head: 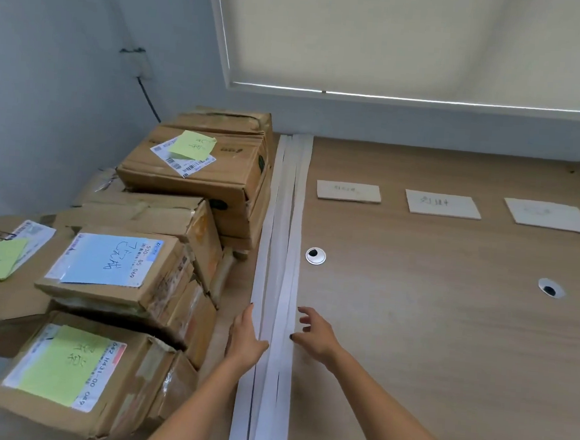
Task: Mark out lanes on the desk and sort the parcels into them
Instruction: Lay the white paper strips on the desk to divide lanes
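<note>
While both hands flank the bundled white paper strips (277, 287), left hand (246, 337) flat, right hand (313, 335) spread, lane-marking is under way; next, probably, one strip gets separated toward the label cards (349, 191).

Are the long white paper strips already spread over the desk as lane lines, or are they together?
Together: the white strips lie bunched and overlapping beside the parcels, between left hand and right hand.

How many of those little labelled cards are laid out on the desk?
3, in a row across the far part of the desk: left card nearest the white paper strips, middle card, right card. More might lie beyond the picture's right edge.
</note>
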Demonstrator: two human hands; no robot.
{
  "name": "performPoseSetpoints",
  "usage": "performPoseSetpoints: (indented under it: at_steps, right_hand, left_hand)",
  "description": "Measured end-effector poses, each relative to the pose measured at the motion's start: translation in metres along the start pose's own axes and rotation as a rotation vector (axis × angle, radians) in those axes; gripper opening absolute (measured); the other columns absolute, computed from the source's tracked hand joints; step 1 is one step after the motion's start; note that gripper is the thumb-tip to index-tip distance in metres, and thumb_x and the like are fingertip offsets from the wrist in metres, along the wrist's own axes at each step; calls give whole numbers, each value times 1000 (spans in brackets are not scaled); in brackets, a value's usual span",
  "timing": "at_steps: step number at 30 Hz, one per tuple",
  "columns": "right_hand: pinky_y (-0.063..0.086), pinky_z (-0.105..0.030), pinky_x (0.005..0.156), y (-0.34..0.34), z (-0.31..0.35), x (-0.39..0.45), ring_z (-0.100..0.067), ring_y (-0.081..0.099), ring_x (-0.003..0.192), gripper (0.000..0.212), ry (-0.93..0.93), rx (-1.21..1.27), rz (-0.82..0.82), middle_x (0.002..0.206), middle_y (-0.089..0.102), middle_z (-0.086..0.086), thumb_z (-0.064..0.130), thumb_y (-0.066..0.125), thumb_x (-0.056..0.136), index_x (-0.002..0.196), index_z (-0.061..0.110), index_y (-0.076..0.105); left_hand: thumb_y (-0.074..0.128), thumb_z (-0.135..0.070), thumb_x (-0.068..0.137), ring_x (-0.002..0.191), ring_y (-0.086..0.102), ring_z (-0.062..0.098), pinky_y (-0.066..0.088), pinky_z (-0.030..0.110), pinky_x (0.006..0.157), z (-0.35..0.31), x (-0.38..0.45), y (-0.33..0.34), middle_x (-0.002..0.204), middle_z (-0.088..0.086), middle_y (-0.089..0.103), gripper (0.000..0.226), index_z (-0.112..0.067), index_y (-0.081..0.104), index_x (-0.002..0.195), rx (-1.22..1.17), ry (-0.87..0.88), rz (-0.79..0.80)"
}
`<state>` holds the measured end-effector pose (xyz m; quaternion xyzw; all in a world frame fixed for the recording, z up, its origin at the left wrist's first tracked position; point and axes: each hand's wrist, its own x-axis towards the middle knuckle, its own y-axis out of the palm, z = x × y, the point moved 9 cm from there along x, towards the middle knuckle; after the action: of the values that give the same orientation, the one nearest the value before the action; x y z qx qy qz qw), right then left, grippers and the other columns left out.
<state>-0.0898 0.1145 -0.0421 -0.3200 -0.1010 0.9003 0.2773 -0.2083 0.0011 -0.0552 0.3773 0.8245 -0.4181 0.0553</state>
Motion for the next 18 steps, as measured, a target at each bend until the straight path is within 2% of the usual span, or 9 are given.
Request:
performPoseSetpoints:
  at_steps: [2,6,9,11,15,18]
  right_hand:
    - [45,-34,95,8,-3,7,-26,44,126,67,15,9,-7,138,44,-11,6,58,84,144,16,28]
    - [49,-32,85,22,-11,19,-20,53,99,70,63,86,-33,114,50,-4,1,57,81,143,14,28]
    - [50,-37,92,28,-14,28,-22,53,110,67,106,183,-61,125,51,-9,1,58,82,142,14,31]
    - [51,-38,91,31,-15,32,-25,53,115,65,131,257,-66,128,51,-9,1,58,83,141,14,31]
    - [51,-37,92,31,-18,41,-27,56,111,59,167,298,-90,127,54,-11,3,59,83,137,11,36]
    - [48,-35,93,32,-22,47,-26,57,109,52,196,334,-98,126,56,-14,3,60,85,132,6,41]
  left_hand:
    - [67,-10,81,139,25,28,30,40,113,11,2,8,153,7,20,91,-17,8,149,-20,-40,51]
    - [71,-17,78,141,19,27,25,40,116,18,6,22,154,5,16,96,-17,5,148,-57,-67,126]
    - [72,-15,78,137,26,26,30,39,113,19,14,21,149,6,25,89,-18,14,145,-135,-116,105]
    - [71,-14,80,133,32,26,34,37,110,20,19,18,145,7,30,83,-18,17,142,-202,-163,86]
    - [68,-10,82,126,40,28,40,39,106,24,27,14,139,11,35,77,-17,18,141,-314,-248,54]
    - [65,-7,83,117,48,28,49,37,92,31,28,18,135,11,39,77,-20,17,142,-459,-319,84]
